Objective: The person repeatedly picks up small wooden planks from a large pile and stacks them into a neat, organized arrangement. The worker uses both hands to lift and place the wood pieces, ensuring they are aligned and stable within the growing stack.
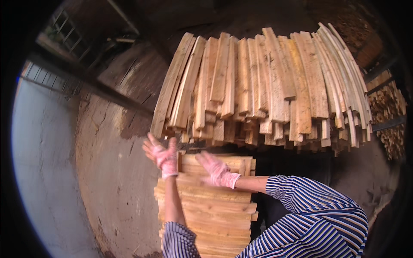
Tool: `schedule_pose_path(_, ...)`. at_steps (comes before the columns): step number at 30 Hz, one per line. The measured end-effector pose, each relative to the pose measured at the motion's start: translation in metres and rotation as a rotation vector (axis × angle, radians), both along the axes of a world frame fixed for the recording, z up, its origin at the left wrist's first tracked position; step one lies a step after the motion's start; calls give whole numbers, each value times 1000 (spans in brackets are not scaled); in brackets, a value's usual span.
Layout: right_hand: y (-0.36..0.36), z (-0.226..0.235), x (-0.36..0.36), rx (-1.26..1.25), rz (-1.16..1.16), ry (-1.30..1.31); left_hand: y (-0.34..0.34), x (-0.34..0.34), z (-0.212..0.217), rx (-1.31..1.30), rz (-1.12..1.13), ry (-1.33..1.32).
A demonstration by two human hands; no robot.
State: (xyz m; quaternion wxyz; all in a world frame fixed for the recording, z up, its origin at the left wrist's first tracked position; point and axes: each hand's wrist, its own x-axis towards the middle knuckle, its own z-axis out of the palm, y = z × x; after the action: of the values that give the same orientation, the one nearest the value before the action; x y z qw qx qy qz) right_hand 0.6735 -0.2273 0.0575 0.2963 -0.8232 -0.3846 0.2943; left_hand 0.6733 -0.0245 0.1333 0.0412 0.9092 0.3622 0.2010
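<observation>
My left hand (162,155), in a pinkish-white glove, is raised with fingers spread by the lower left corner of a big pile of wooden strips (254,77). It holds nothing. My right hand (215,170), gloved the same way, is slightly blurred; its fingers are stretched out over the far end of a nearer stack of wooden boards (211,210). Those boards lie crosswise, side by side, in front of me. Whether the right palm touches the wood I cannot tell.
A dark metal bar (99,88) slants across the upper left, above a stained concrete floor (116,180). A pale wall (38,163) stands far left. More cut wood (387,116) is heaped behind dark bars at the right.
</observation>
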Motion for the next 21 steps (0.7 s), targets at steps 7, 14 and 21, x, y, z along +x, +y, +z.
schedule_pose_path(7, -16, 85, 234, 31, -1002, 22, 70, 90, 0, -152, 96, 405)
schedule_pose_path(14, -64, 40, 297, 524, -948, 826, 19, 106, 85, -1504, -205, -90)
schedule_pose_path(21, -55, 25, 283, 756, -997, 961, -93, 212, 21, -941, -401, -53)
